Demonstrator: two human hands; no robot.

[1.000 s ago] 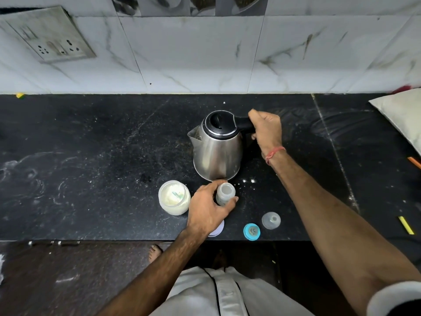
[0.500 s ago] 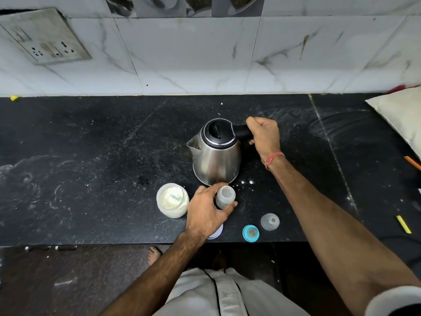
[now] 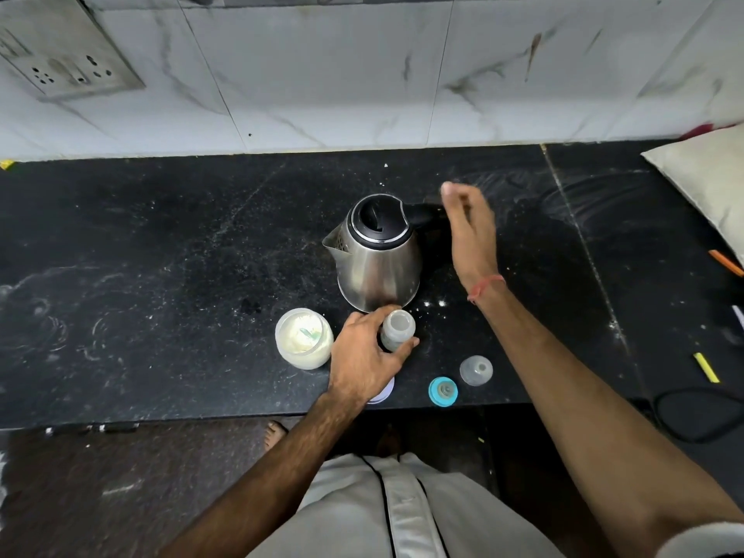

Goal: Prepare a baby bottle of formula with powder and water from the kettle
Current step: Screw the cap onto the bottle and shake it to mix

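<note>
Right hand (image 3: 469, 235) now off kettle (image 3: 376, 255) handle, fingers loose, empty. Kettle back down on table (image 3: 161, 275). Left hand (image 3: 364, 358) grips open bottle (image 3: 396, 330) near kettle base. Pour looks done; nipple ring (image 3: 443, 391) next.

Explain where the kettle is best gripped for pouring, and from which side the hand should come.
Grip the black handle, coming from the right with the right hand, which is open beside it. The handle sticks out opposite the spout, so tipping leftward should send water away from the hand. The steel body may be hot.
</note>
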